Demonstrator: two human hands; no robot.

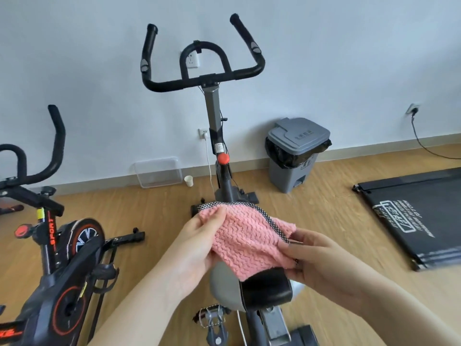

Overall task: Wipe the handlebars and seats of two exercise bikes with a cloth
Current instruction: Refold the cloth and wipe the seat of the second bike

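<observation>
So you had the pink knitted cloth with the black-and-white checked trim (245, 238) stretched out between both hands, right above the black-and-grey padded seat (264, 287) of the grey exercise bike in front of you. Your left hand (197, 242) pinched the cloth's left edge, thumb on top and fingers curled underneath. Your right hand (321, 260) gripped the right edge, fingers folded around the hem. The cloth's lower corner hung down over the front of the seat; couldn't tell whether it actually touched it.

That bike's black foam-wrapped handlebars (202, 71) stood up ahead against the white wall, well apart from the cloth, with an orange-red round knob (222, 158) lower on the post. The second bike, a black one with red-orange accents (62, 265), sat off to your left on the wooden floor (324, 221), its own black handlebars (37, 156) curving up.

Over by the wall there was a grey pedal bin with a black liner (296, 153), a small white paper cup (189, 181) and a clear plastic tub (158, 172). A black treadmill deck (419, 216) lay on your right.
</observation>
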